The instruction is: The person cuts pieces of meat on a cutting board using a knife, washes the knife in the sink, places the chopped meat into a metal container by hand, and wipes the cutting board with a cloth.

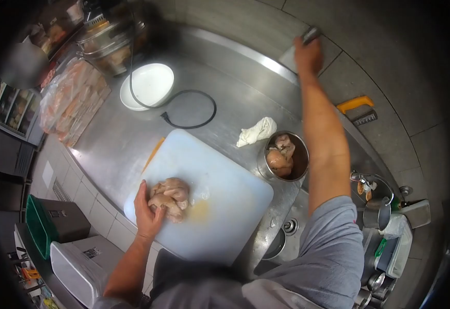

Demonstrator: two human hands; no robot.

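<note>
Several pieces of raw chicken (169, 200) lie bunched on the white cutting board (225, 180). My left hand (150, 213) curves round their left side, its thumb pressed against the meat. Stretched far forward by the back wall, my right hand (308, 55) is closed round a knife (311, 35) with a dark grey handle. A pale, blurred blade seems to point down and left from that fist. More raw chicken sits in a round steel pot (298, 172), beside my right forearm. A crumpled white cloth (257, 131) is left of the pot.
A white bowl (153, 82) and a looped black cable (199, 126) rest on the steel counter (214, 82). Bagged meat (75, 98) stands at the left. An orange-handled tool (356, 104) is at the wall, and a sink with a drain (290, 225) lies right of the board. Bins (80, 268) stand lower left.
</note>
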